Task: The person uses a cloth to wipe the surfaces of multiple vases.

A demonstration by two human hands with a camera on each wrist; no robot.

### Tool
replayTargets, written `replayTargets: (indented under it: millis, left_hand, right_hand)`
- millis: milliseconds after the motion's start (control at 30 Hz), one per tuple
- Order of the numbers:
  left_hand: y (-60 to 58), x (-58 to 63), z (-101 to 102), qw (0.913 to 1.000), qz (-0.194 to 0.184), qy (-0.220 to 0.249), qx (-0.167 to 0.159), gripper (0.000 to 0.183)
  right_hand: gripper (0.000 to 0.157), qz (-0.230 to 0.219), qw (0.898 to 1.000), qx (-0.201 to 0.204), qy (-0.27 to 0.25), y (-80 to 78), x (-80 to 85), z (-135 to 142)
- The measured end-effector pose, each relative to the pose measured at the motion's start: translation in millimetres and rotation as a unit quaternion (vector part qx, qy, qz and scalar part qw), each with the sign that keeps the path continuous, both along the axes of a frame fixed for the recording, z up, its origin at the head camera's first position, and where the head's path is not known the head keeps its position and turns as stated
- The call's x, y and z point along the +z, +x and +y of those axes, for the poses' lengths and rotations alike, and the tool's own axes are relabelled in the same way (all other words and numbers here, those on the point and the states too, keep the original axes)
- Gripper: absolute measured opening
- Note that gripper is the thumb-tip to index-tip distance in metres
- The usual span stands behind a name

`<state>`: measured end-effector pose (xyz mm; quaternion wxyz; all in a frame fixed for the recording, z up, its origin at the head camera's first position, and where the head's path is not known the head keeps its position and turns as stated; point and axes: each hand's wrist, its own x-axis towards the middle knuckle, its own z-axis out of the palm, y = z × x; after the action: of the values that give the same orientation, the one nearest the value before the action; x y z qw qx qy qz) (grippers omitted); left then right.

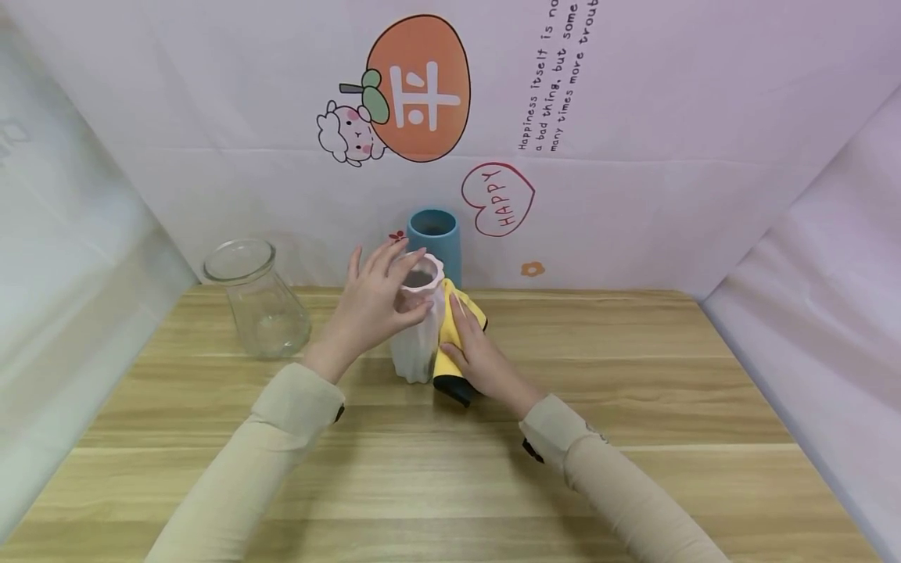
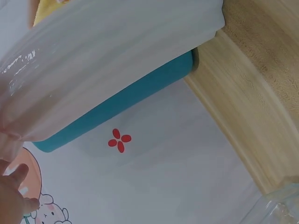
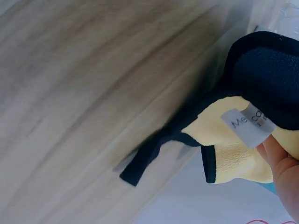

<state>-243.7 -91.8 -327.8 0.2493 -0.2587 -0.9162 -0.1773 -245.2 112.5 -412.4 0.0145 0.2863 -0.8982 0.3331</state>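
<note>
A white fluted vase (image 1: 414, 352) with a wavy rim stands upright on the wooden table. My left hand (image 1: 369, 297) grips it near the top, thumb in front and fingers spread behind the rim. In the left wrist view the vase (image 2: 117, 60) fills the upper part, its side glossy. My right hand (image 1: 486, 360) holds a yellow cloth (image 1: 448, 361) with a dark edge against the vase's right side. The right wrist view shows the cloth (image 3: 217, 123) bunched, a white label (image 3: 243, 128) sticking out and a dark strip hanging down.
Just behind the white vase stands a blue vase (image 1: 450, 254), partly hidden. A clear glass vase (image 1: 267, 313) is to the left. A printed white sheet (image 1: 633, 219) hangs behind the table (image 1: 598, 500), with more sheets at both sides.
</note>
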Motion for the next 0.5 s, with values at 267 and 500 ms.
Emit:
replayTargets:
  millis: [267, 500]
  left_hand:
    - [1.9, -0.5, 6.2, 0.9996, 0.017, -0.008, 0.022, 0.068]
    - [2.2, 1.4, 9.6, 0.9983, 0.022, -0.027, 0.047, 0.066]
  right_hand:
    - [0.071, -0.020, 0.999, -0.019, 0.045, -0.5, -7.1, 6.3]
    - [0.070, -0.020, 0.998, -0.027, 0.061, 0.0, -7.4, 9.0]
